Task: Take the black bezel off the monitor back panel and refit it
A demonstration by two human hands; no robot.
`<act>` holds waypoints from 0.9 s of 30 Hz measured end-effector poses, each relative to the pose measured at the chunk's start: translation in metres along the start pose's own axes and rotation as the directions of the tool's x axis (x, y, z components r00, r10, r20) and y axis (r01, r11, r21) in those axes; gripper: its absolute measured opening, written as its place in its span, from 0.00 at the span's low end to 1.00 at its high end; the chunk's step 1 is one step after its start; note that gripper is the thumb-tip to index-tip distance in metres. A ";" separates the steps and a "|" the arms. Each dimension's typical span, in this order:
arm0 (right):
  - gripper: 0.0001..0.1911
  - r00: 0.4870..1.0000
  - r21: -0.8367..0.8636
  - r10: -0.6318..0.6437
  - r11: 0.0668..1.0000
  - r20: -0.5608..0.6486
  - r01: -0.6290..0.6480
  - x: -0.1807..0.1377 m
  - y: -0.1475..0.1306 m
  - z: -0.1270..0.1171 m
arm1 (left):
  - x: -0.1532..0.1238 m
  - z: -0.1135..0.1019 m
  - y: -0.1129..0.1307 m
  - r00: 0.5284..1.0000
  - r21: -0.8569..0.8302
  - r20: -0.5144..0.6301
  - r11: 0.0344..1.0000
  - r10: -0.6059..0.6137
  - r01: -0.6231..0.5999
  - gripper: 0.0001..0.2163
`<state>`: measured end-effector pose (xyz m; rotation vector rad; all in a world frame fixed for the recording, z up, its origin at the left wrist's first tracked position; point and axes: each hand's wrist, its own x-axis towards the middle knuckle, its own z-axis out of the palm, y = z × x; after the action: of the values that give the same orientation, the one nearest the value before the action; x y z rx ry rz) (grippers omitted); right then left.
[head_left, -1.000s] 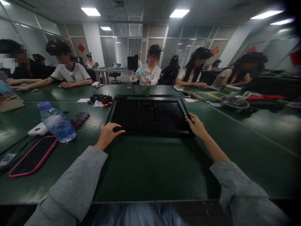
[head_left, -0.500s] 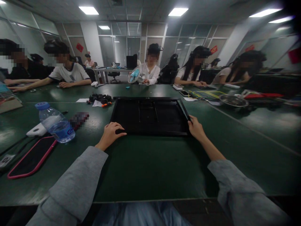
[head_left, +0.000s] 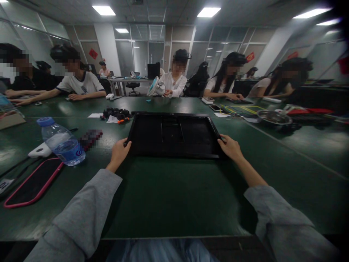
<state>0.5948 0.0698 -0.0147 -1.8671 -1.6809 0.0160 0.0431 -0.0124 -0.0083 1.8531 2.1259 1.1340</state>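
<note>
A black, shallow rectangular panel (head_left: 147,136) with a raised rim is in front of me; two thin ridges run across its middle. My left hand (head_left: 119,153) is closed on its left edge near the front corner, thumb on the rim. On the opposite side, my right hand (head_left: 230,147) grips the right edge with the thumb along the rim and the fingers partly hidden. The panel's near edge is close to the green tabletop (head_left: 177,196); I cannot tell whether it rests on it or is slightly lifted.
Left of me are a water bottle (head_left: 62,143), a pink-edged phone (head_left: 34,183) and a white power strip (head_left: 40,150). Black and orange small parts (head_left: 117,114) lie beyond the panel. A metal bowl (head_left: 274,118) stands at right. Several people sit around the table.
My left hand has moved from the near-left corner to the left edge and closed on it. My right hand keeps its grip on the right edge. The panel has barely moved.
</note>
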 end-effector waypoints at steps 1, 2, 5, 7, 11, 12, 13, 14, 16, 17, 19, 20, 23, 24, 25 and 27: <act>0.27 1.000 -0.022 -0.002 1.000 0.013 0.002 0.002 0.000 -0.001 | 0.000 -0.001 0.001 1.000 0.014 0.001 1.000 0.010 -0.010 0.20; 0.27 1.000 -0.047 -0.004 0.999 0.019 0.005 0.003 -0.001 -0.002 | -0.001 -0.001 0.002 1.000 0.030 0.000 0.999 0.012 -0.012 0.20; 0.28 1.000 -0.120 -0.026 0.992 0.000 0.026 0.001 -0.005 -0.002 | -0.003 -0.002 0.005 1.000 0.073 -0.016 0.997 -0.010 0.011 0.21; 0.29 0.999 -0.151 -0.035 0.988 -0.009 0.033 -0.002 -0.009 -0.002 | -0.003 -0.002 0.006 0.999 0.080 -0.020 0.996 -0.027 0.029 0.21; 0.29 1.000 -0.163 -0.016 0.986 -0.002 0.015 -0.005 -0.017 -0.003 | -0.001 -0.001 0.005 0.998 0.048 -0.012 0.997 -0.054 0.055 0.19; 0.29 1.000 -0.160 -0.013 0.987 0.004 0.013 -0.005 -0.018 -0.004 | 0.000 0.000 0.003 0.997 0.029 -0.002 0.997 -0.071 0.071 0.18; 0.29 1.000 -0.153 -0.011 0.988 0.010 0.013 -0.004 -0.018 -0.004 | 0.002 0.001 0.001 0.996 0.006 0.010 0.996 -0.092 0.092 0.18; 0.28 1.000 -0.145 -0.010 0.989 0.015 0.012 -0.004 -0.018 -0.005 | 0.004 0.002 -0.001 0.993 -0.019 0.022 0.993 -0.115 0.115 0.18; 0.28 1.000 -0.132 -0.005 0.991 0.022 0.007 -0.002 -0.018 -0.006 | 0.008 0.004 -0.004 0.987 -0.060 0.034 0.986 -0.157 0.159 0.19; 0.28 1.000 -0.132 0.000 0.991 0.028 0.003 -0.001 -0.018 -0.006 | 0.010 0.005 -0.006 0.984 -0.066 0.032 0.982 -0.173 0.174 0.20; 0.28 0.999 -0.140 0.007 0.990 0.048 0.000 0.001 -0.017 -0.006 | 0.014 0.006 -0.008 0.980 -0.056 0.029 0.979 -0.195 0.196 0.23; 0.29 0.998 -0.143 0.007 0.990 0.059 0.001 0.003 -0.016 -0.006 | 0.016 0.007 -0.009 0.979 -0.043 0.033 0.978 -0.203 0.204 0.24; 0.30 0.997 -0.134 0.014 0.991 0.082 -0.003 0.007 -0.013 -0.002 | 0.022 0.007 -0.009 0.975 0.004 0.076 0.978 -0.210 0.210 0.28; 0.30 0.996 -0.122 0.019 0.992 0.083 -0.009 0.009 -0.011 -0.001 | 0.023 0.007 -0.009 0.974 0.020 0.094 0.978 -0.208 0.207 0.28; 0.30 0.996 -0.104 0.023 0.994 0.082 -0.014 0.010 -0.009 0.001 | 0.024 0.007 -0.010 0.972 0.037 0.110 0.978 -0.206 0.204 0.28; 0.31 0.997 -0.057 0.025 0.998 0.074 -0.021 0.013 -0.004 0.004 | 0.026 0.007 -0.010 0.970 0.069 0.131 0.978 -0.205 0.198 0.28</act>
<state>0.5923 0.0830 -0.0115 -1.9495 -1.7258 0.0491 0.0320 0.0139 -0.0091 1.6375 2.2266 0.8861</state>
